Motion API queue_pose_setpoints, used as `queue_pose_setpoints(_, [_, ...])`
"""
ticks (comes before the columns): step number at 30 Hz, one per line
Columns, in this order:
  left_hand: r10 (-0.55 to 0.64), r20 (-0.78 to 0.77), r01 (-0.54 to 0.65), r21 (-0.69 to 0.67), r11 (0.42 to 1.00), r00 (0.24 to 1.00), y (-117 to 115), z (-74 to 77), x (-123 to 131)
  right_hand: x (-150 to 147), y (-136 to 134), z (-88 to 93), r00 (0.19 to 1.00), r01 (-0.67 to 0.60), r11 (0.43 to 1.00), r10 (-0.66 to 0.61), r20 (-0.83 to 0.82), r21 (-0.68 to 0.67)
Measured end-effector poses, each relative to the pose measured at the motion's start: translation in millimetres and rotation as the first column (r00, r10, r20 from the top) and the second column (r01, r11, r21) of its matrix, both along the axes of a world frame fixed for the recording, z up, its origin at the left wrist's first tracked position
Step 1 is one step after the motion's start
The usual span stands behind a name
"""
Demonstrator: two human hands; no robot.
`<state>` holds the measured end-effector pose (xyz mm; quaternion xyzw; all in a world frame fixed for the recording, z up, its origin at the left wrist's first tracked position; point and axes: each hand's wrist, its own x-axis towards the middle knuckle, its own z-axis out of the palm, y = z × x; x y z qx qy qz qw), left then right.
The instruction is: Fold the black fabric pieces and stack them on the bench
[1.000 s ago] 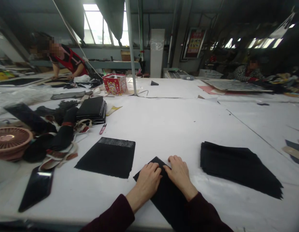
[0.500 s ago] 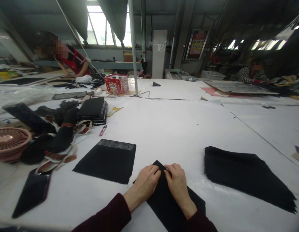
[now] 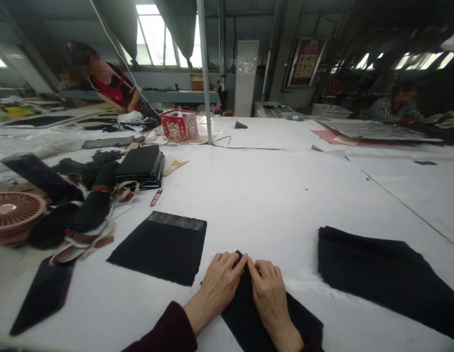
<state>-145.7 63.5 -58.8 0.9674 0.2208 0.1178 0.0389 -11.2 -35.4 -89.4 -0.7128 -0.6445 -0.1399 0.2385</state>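
Observation:
A black fabric piece (image 3: pixel 242 305) lies on the white table in front of me, one corner pointing away from me. My left hand (image 3: pixel 221 279) is closed at that far corner, thumb and index finger gripping the cloth edge. Close beside it, my right hand (image 3: pixel 270 288) also holds the cloth, its fingers bent and its index fingertip nearly meeting the left one. What lies under the fingertips is hidden. To the left rests a flat black fabric panel (image 3: pixel 161 249) with a greyish strip along its far edge. On the right is a stack of black fabric pieces (image 3: pixel 380 274).
Pink thread snips (image 3: pixel 156 197) lie near a stack of folded black pieces (image 3: pixel 139 164). A pink fan (image 3: pixel 14 212), straps and a dark phone-like slab (image 3: pixel 43 293) crowd the left side. A pole (image 3: pixel 205 73) rises beside a red box (image 3: pixel 179 126). Two people work farther back.
Both hands have shifted slightly toward me at the cloth's corner, and the right index finger now stretches straighter along it. The view has turned a little.

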Motion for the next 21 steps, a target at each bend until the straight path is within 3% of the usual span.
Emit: queue_pose_setpoints(21, [0.030, 0.038, -0.027, -0.093, 0.995, 0.999, 5.9, -1.9, -1.2, -2.0, 3.4, 1.2, 0.999, -0.013, 1.000, 0.014, 0.034, -0.014])
